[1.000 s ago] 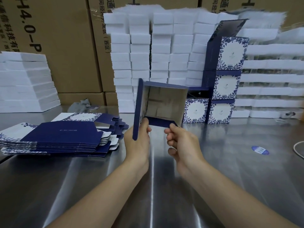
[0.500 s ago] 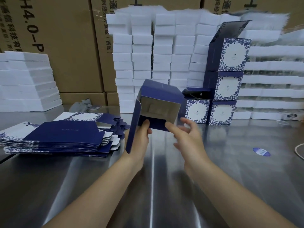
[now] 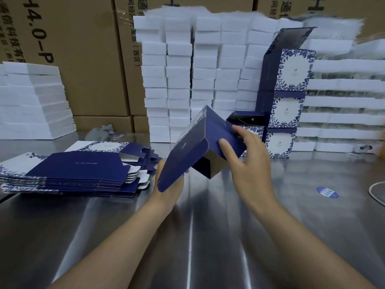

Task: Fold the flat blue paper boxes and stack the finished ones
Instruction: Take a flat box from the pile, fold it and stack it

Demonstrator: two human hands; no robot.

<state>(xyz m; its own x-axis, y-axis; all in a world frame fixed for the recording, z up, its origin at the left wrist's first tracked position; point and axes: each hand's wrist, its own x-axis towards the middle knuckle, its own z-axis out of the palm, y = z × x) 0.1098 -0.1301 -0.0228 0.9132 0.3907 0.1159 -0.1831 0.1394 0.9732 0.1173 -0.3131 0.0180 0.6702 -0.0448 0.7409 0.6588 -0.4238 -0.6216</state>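
Right hand [image 3: 250, 163] first: I see it spread wide, fingers nearly straight, with the thumb and forefinger laid on the upturned dark blue panel of the half-folded box [image 3: 193, 147] and pressing on it. Whether the other fingers hook round the panel's far edge I cannot tell. The left hand [image 3: 170, 192] is mostly hidden behind the box's long flap. It grips the box from beneath, and one fingertip shows just past the flap's right edge.

I see the box held tilted in the air above the middle of the tabletop [image 3: 208, 236]. One corner points up, the open end faces down and to the right and shows bare card inside, and the long flap hangs toward the near left.

Flat boxes [image 3: 73, 174] lie in a fanned pile by the left edge of the tabletop, blue sides up, with some white patterned panels showing. The finished boxes [image 3: 285, 109] stand toward the far right, three high in one column, the top one with its lid raised. A lower box with an open lid sits just to their left, partly hidden behind my right hand.

White foam blocks [image 3: 198, 69] are stacked in columns along the far edge, with brown cartons [image 3: 83, 59] behind them. A grey rag [image 3: 102, 130] lies near the far left. A blue oval sticker [image 3: 327, 192] is stuck on the steel toward the right edge, and a white cord [image 3: 377, 195] curves in at that edge.
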